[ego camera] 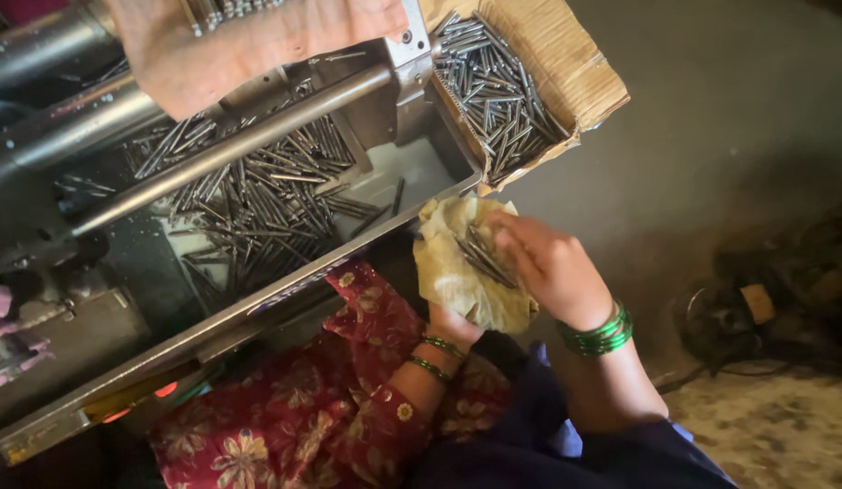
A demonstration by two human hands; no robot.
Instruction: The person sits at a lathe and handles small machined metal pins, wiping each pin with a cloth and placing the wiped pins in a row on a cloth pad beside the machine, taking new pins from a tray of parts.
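A small bundle of thin metal pins (480,255) is pinched by the right hand (548,267) over a soft cloth (457,276) cupped in the left hand (452,324). The pins are judged stiff, slippery and loose; gripping at mid-length is advised.

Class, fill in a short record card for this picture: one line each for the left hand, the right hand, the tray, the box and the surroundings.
Left hand: left hand cups a crumpled yellowish cloth from below; green bangles on the wrist.
Right hand: right hand rests on a small bundle of metal pins lying in the cloth; green bangles on the wrist.
Tray: metal tray of a machine, holding a heap of loose pins.
Box: torn cardboard box filled with more pins.
Surroundings: red floral garment below; dark floor at right.
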